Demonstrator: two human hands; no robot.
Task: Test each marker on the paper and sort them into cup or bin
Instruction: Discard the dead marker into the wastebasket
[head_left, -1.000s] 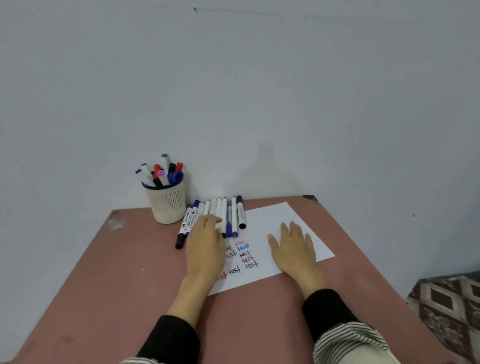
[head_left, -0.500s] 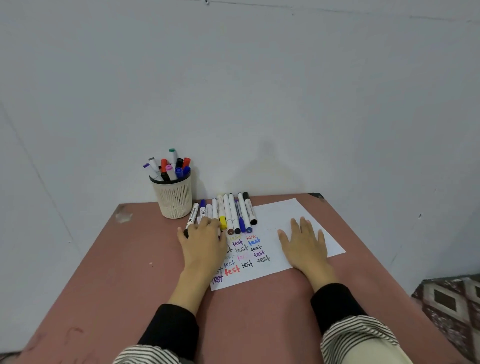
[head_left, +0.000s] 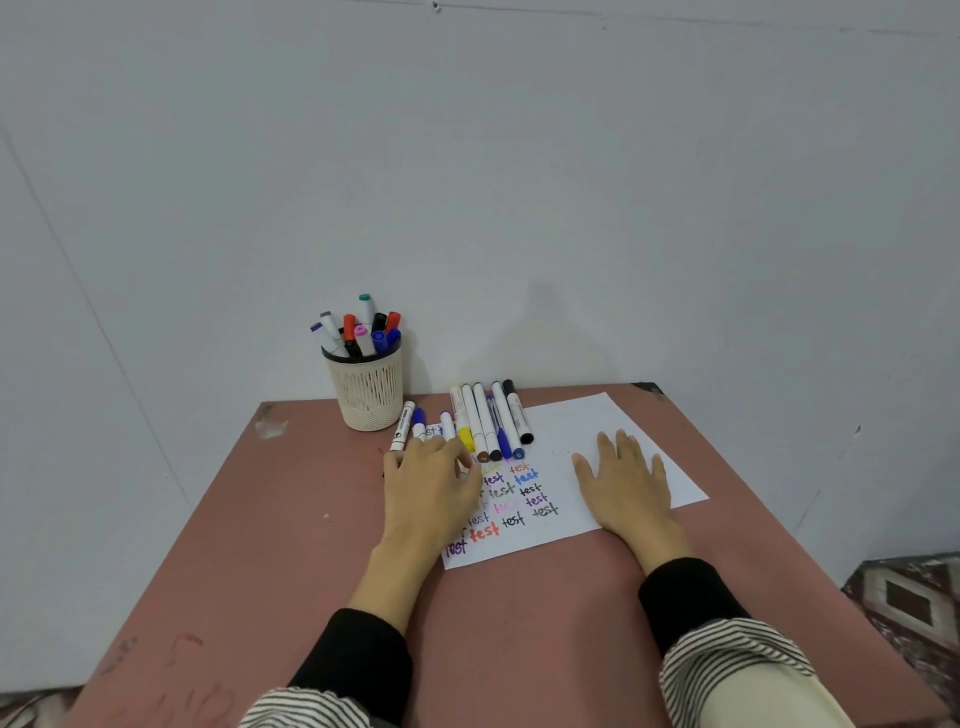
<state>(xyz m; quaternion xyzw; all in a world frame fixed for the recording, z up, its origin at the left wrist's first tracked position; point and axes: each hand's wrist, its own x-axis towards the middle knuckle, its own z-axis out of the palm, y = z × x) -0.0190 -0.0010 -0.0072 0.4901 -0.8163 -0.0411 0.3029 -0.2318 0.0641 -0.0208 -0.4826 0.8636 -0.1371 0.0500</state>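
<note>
Markers (head_left: 485, 423) lay side by side at the paper's (head_left: 597, 441) far edge, long axes running away; left hand (head_left: 431, 483), nearer, fingers curled over three, grasp unclear; right hand (head_left: 626, 480) flat, released.

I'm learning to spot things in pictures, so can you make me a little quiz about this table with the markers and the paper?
1. True or false: the right hand lies flat on the paper.
2. Where does the cup of markers stand? A) on the paper B) at the table's far edge by the wall, left of the paper C) in the person's left hand
3. Fill in: the word written many times on the paper is ____.

Key
1. True. Its fingers are straight and spread, holding nothing.
2. B.
3. test. It shows in black, red, blue, purple and pink beside the row of markers.
</note>
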